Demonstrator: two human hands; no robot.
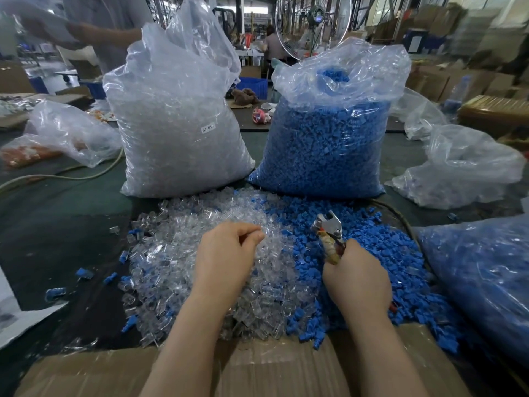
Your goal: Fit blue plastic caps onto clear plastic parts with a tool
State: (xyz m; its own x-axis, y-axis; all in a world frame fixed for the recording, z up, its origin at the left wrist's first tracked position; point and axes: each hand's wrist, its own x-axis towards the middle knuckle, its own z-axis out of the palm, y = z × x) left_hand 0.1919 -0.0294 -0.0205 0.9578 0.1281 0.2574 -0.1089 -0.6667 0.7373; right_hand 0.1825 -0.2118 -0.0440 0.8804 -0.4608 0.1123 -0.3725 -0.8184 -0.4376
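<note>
A heap of clear plastic parts [183,253] lies on the dark table in front of me, and a heap of blue caps [380,253] spreads to its right. My left hand [226,256] hovers over the clear heap with fingers curled and fingertips together; whether a clear part sits between them cannot be told. My right hand [357,279] grips the taped handles of a metal plier tool [329,230], whose silver jaws point up over the blue caps.
A tall bag of clear parts [174,116] and a tall bag of blue caps [323,144] stand behind the heaps. Another blue-filled bag [481,276] lies at the right. A cardboard box flap [257,368] is under my forearms. A person [94,27] stands at the far left.
</note>
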